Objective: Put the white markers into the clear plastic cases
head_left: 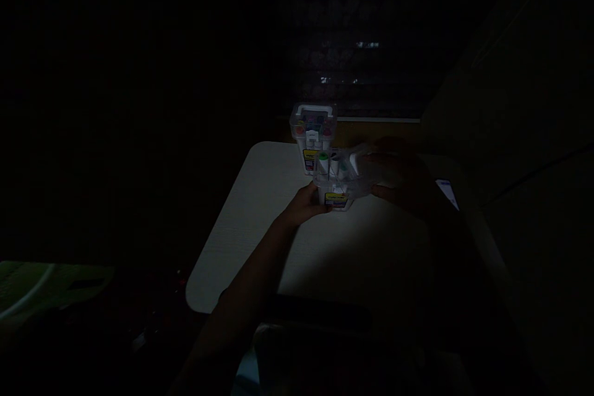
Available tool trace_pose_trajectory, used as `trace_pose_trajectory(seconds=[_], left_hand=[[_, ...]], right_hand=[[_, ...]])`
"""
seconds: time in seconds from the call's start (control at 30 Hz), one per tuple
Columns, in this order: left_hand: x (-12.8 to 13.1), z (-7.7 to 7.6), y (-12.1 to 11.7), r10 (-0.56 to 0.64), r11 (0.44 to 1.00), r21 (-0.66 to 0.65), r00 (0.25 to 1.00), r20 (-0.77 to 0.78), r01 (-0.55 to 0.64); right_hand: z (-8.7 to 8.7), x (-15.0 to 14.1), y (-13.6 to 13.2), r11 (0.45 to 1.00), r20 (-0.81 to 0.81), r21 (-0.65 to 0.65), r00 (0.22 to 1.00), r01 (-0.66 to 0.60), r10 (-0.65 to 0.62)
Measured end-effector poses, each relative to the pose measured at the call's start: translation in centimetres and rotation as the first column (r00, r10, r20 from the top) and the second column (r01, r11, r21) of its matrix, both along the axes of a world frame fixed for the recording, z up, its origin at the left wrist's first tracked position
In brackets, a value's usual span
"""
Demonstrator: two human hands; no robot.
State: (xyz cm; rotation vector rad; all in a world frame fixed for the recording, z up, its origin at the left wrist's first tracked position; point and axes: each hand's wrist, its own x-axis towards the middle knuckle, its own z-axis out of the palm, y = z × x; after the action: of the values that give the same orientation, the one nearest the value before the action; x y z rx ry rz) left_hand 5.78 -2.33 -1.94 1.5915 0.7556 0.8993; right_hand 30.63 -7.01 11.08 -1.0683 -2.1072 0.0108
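A clear plastic marker case (336,199) with a yellow label stands on the white table. Several markers show at its top, one with a green cap (323,157). My left hand (304,205) is closed around the lower left side of this case. At the case's right, a see-through lid (356,184) is tilted off the top. My right hand (394,176), dim in shadow, grips the lid, though part of its fingers is hard to make out. Just behind stands a second marker case (312,136), with its lid on and a white handle folded over colourful caps.
The white table (241,229) has rounded corners. A phone (447,193) with a lit screen lies near the table's right edge. A wall rises on the right, and a dark patterned curtain or shutter hangs behind. Something green (41,291) shows at lower left.
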Motion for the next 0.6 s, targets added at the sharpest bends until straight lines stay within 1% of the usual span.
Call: trace_pose_trajectory(seconds=[0.1,0.2,0.27,0.4,0.5,0.6], left_hand=[[0.0,-0.1,0.0,-0.009,1.0,0.01,1.0,0.013,0.009],[-0.1,0.0,0.0,0.006,0.999,0.034,1.0,-0.022,-0.005],[-0.2,0.1,-0.1,0.02,0.999,0.04,0.999,-0.042,-0.019],[-0.2,0.4,-0.3,0.009,0.999,0.043,0.999,-0.038,-0.007],[-0.1,0.6,-0.5,-0.002,0.996,0.088,0.998,-0.06,0.008],[0.0,1.0,-0.6,0.011,0.99,0.143,0.993,-0.114,0.006]], right_hand=[[-0.2,-0.1,0.1,0.995,-0.056,-0.051,0.995,-0.081,0.078],[-0.5,-0.4,0.1,0.987,-0.125,-0.1,0.986,-0.125,0.112],[-0.6,-0.6,0.1,0.986,-0.142,-0.098,0.982,-0.137,0.123],[-0.5,-0.9,-0.1,0.994,-0.151,-0.039,0.984,-0.105,0.098],[-0.1,-1.0,-0.3,0.998,-0.22,0.001,0.974,-0.056,0.055],[0.4,-1.5,-0.5,0.999,-0.301,0.049,0.953,-0.012,0.026]])
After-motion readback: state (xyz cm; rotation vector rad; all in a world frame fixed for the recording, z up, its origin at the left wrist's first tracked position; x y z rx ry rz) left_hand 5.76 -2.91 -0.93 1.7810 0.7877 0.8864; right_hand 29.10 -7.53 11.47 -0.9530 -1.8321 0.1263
